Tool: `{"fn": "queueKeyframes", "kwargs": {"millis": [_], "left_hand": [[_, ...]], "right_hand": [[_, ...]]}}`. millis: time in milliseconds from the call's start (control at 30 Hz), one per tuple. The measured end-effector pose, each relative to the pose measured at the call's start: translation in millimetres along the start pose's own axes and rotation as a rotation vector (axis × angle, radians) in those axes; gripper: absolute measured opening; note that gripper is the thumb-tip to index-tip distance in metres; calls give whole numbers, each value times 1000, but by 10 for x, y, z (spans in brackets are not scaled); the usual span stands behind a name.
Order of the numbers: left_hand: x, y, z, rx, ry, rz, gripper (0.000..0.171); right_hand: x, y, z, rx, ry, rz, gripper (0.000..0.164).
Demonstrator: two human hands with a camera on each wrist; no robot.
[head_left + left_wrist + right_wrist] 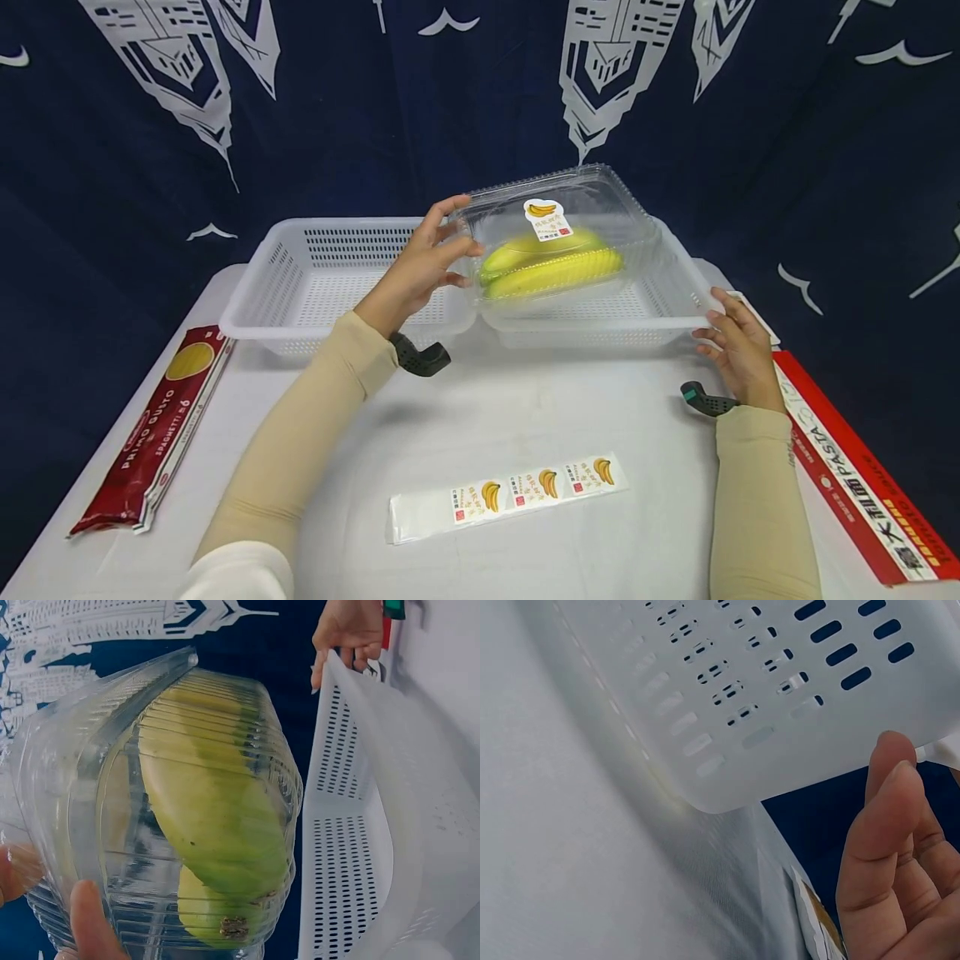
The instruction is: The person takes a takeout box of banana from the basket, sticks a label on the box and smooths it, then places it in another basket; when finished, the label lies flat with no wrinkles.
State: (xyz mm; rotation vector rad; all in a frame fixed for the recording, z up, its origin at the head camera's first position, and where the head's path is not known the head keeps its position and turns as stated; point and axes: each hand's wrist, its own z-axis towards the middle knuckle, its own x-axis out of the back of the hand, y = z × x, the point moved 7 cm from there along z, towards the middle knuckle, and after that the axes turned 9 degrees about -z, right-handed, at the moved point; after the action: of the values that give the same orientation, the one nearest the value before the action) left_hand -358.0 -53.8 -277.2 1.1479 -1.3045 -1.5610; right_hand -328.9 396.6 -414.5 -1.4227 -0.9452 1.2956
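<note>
My left hand [423, 262] grips the left end of a clear plastic clamshell box [607, 200], tilted above the right white basket [592, 335]. Yellow-green bananas [555, 271] lie inside the box, and a banana sticker [547, 219] is on its lid. In the left wrist view the thumb and a finger hold the ribbed side of the box [112, 870]. My right hand [738, 346] holds the front right corner of the right basket's rim; its fingertips [904, 795] show close to that rim in the right wrist view.
A second white basket [277, 329] stands to the left. In front lies a strip of banana stickers [525, 492] on the white table [540, 408]. A red spaghetti pack [157, 425] lies at left, a red pasta box [862, 475] at right. A dark patterned curtain [412, 117] hangs behind.
</note>
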Motion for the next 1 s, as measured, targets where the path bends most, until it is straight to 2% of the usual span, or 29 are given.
{"fn": "queueKeyframes", "kwargs": {"millis": [300,533,767,1000], "left_hand": [[-138,-162,318,29,1,-48,74],[-198,-285,542,89,-5,-9,75],[-264,-408,681,131,8,15,76],[-317,-525,742,166,3,46,78]], "right_hand": [[-1,-1,-9,-3,4,-6,36],[-11,6,-18,-18,9,-16,42],[-12,8,-7,-31,21,-10,38],[-23,13,-7,-19,20,10,39]]}}
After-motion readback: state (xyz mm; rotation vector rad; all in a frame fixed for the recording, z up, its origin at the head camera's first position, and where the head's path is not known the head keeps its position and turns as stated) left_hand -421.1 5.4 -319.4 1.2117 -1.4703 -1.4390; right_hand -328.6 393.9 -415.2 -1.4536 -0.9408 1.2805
